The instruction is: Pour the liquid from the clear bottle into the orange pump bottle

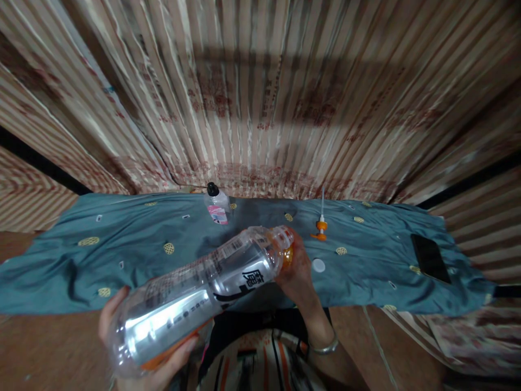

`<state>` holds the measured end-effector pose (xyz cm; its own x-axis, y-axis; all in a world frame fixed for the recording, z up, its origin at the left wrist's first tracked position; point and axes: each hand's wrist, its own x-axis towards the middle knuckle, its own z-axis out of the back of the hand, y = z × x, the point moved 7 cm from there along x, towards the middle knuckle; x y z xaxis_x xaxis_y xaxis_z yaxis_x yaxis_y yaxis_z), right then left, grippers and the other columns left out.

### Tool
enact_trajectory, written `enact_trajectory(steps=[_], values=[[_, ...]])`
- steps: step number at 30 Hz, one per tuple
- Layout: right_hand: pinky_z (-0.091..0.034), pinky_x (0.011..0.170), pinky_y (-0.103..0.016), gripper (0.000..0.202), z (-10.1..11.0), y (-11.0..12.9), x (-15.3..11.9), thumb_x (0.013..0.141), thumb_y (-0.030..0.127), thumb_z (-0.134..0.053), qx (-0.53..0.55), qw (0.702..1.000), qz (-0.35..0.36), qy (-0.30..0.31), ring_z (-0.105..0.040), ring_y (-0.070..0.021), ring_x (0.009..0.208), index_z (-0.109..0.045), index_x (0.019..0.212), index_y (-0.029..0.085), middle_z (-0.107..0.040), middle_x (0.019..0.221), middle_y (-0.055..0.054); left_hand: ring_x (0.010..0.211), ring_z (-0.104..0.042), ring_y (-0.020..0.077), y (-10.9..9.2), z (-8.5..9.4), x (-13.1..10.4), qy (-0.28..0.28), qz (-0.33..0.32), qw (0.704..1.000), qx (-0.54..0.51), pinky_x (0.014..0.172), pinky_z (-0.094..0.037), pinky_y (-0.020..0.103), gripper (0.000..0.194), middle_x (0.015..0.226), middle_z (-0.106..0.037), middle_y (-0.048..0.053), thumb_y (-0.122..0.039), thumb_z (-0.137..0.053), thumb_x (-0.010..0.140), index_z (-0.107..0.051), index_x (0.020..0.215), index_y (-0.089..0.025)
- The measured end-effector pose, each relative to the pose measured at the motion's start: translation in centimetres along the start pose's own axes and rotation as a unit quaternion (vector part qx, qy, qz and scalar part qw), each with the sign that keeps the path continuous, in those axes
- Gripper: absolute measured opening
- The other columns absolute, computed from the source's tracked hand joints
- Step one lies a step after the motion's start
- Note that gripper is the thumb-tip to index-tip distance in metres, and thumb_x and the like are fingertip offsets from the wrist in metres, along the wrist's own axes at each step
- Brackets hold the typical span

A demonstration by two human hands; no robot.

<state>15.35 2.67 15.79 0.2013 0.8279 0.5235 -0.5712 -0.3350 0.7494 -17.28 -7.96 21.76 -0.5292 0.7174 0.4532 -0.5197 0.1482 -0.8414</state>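
A large clear plastic bottle (195,293) with a silver label and black characters is tilted across my front, its neck up to the right. My left hand (173,361) is wrapped round its base, fingers and thumb on opposite sides. My right hand (299,271) is closed at the neck, where something orange shows between palm and bottle. Whether that orange part is a cap or another object, I cannot tell. To the right of this hand lie a white round cap (318,265) and an orange pump head (321,225) with a thin tube.
A small clear bottle (217,206) with a black top and pink label stands at the back of the teal cloth (142,255). A dark phone (431,258) lies at the right. Striped curtains (260,108) hang behind and at both sides.
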Motion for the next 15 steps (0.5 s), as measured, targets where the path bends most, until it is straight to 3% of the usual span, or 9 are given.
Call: enact_trajectory(steps=[4,9,15], values=[[-0.069,0.111,-0.062,0.076,-0.1,0.2,0.2,0.089,0.047,-0.084,0.019,1.0,-0.002,0.014,-0.081,-0.0378,0.129,-0.057,0.156,0.026,-0.079,0.143,-0.015,0.138,-0.061,0.0491,-0.7,-0.1,0.1,0.008,-0.046,0.999,0.011,0.142,-0.029,0.077,0.106,0.146,-0.063,0.01,-0.058,-0.099,0.061,-0.063,0.159,-0.04],[-0.068,0.112,-0.063,0.071,0.0,0.4,0.4,0.089,0.045,-0.084,0.021,1.0,-0.005,0.007,-0.08,-0.0402,0.131,-0.059,0.152,0.022,-0.078,0.144,-0.019,0.133,-0.063,0.0468,0.0,-0.1,0.3,0.026,-0.039,0.999,0.019,0.137,-0.036,0.078,0.108,0.152,-0.059,0.011,-0.057,-0.098,0.066,-0.058,0.165,-0.041],[-0.069,0.112,-0.064,0.073,0.1,0.3,0.4,0.088,0.046,-0.084,0.004,1.0,0.017,-0.007,-0.079,-0.0407,0.132,-0.058,0.153,0.025,-0.078,0.144,-0.018,0.117,-0.066,0.0409,1.3,0.4,0.8,0.051,-0.095,0.994,0.035,0.135,-0.04,0.074,0.111,0.144,-0.061,0.01,-0.056,-0.103,0.058,-0.06,0.159,-0.04]])
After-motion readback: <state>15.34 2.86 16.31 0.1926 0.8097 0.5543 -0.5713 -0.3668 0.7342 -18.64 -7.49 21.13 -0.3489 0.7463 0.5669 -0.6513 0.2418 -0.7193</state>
